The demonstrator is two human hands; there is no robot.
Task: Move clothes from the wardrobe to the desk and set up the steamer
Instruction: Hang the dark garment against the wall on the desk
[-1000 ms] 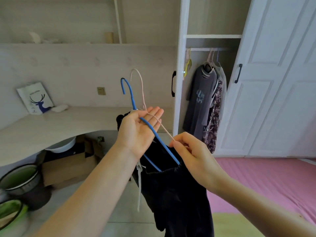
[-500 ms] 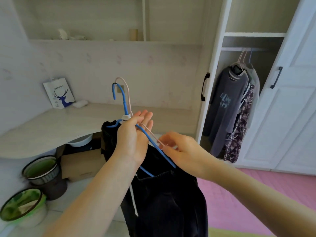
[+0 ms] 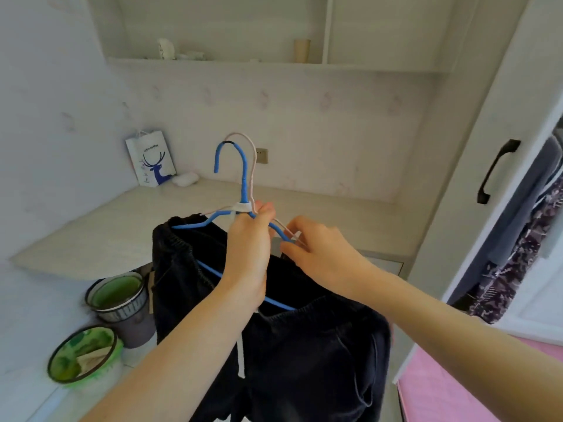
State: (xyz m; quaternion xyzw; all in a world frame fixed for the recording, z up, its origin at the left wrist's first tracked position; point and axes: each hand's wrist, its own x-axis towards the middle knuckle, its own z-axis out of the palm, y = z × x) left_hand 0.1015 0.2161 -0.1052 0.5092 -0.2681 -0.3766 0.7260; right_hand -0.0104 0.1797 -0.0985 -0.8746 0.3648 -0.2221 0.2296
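Observation:
Black trousers [image 3: 298, 354] with a white drawstring hang from a blue hanger [image 3: 243, 178], with a thin pink hanger [image 3: 253, 156] bundled against it. My left hand [image 3: 248, 254] grips both hangers at the neck, in front of the pale desk [image 3: 122, 233]. My right hand [image 3: 316, 254] pinches the right arm of the hangers just beside it. The open wardrobe [image 3: 499, 184] stands at the right, with a grey shirt and a patterned garment [image 3: 524, 248] hanging inside. No steamer is in view.
On the desk's back corner stand a white paper bag with a blue deer [image 3: 150, 161] and a small white object [image 3: 185, 179]. Two green-lined bins [image 3: 117, 296] [image 3: 83, 354] sit on the floor under the desk's edge. A pink bed [image 3: 475, 388] lies at lower right.
My view has turned left from the wardrobe toward the desk. The trousers on the hangers have come along, and both hands keep their hold.

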